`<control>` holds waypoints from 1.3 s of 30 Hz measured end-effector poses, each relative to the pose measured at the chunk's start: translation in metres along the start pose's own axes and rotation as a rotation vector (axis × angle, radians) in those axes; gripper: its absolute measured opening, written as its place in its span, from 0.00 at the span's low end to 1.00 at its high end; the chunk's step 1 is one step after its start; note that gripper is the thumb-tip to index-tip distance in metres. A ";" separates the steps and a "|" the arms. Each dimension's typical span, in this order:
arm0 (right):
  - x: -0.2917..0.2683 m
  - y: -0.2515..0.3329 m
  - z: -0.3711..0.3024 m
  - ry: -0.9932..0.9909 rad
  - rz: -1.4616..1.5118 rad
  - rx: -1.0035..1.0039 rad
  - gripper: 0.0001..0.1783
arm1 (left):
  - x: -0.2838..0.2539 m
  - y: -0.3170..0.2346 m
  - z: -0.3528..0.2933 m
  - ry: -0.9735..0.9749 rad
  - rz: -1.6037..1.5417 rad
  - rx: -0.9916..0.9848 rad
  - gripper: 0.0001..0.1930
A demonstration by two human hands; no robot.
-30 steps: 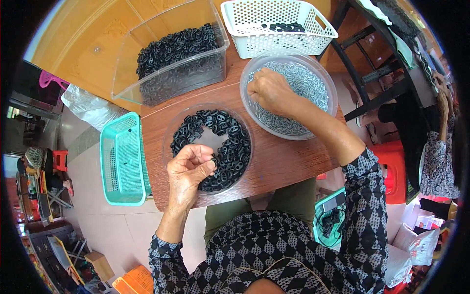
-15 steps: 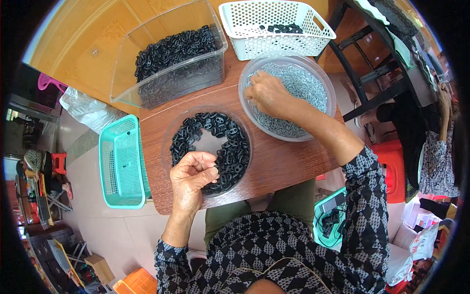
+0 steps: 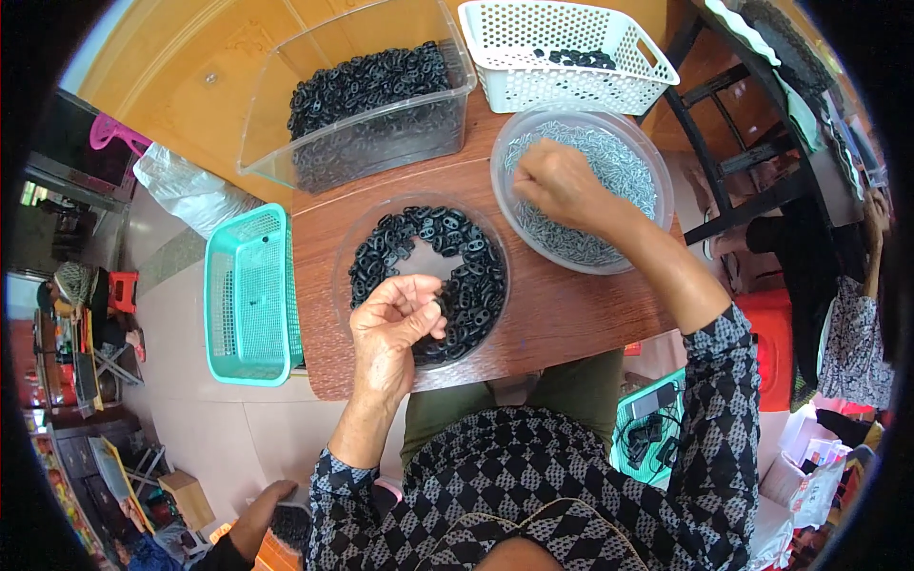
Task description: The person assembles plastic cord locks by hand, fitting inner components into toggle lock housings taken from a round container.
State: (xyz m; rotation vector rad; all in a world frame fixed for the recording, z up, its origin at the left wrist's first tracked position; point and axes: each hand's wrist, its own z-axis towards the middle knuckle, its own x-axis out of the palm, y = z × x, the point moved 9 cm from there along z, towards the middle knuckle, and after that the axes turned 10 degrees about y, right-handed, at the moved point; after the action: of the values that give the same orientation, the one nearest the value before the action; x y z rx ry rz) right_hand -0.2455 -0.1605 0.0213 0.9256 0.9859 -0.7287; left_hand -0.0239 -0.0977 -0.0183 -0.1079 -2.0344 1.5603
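The left hand (image 3: 395, 328) hangs over the near rim of a clear bowl (image 3: 347, 249) of black rings (image 3: 471, 276). Its fingers are curled in, tips drawn together against the thumb; whether a ring is pinched there I cannot tell, as the hand covers it. The rings lie just past those fingertips, heaped round the bowl's wall with a bare patch in the middle.

The right hand (image 3: 562, 183) sits in a second clear bowl (image 3: 657, 167), its fingers bunched down into a bed of small grey metal bits (image 3: 609, 157). The tips are buried, so I cannot tell if they are clamped on any. The bits spread all around and beneath the fingers.

Both bowls stand side by side on a small brown table (image 3: 562, 314), near each other but not clearly touching.

Beyond the left fingers stands a clear tub (image 3: 276, 114) holding more black rings. Beyond the right fingers is a white basket (image 3: 571, 52) with a few dark pieces in it. A teal basket (image 3: 248, 295) sits off the table's left edge, well to the left of the left hand. Another person's hand (image 3: 262, 504) shows low at the left, beside the near sleeve.
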 end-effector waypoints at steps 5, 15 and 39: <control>-0.025 -0.006 -0.010 -0.031 0.370 0.199 0.09 | -0.002 -0.007 0.013 0.016 -0.149 -0.001 0.07; 0.018 0.044 -0.031 0.067 1.403 0.450 0.07 | 0.016 -0.005 0.017 0.058 -0.228 -0.013 0.05; 0.015 0.095 -0.016 0.073 1.520 0.243 0.02 | 0.023 -0.036 0.011 -0.025 0.099 0.109 0.10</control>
State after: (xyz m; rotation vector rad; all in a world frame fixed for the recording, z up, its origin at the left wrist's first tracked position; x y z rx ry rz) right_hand -0.1654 -0.1070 0.0331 1.5627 0.0442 0.4987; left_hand -0.0382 -0.1096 0.0219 -0.1502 -1.9848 1.7378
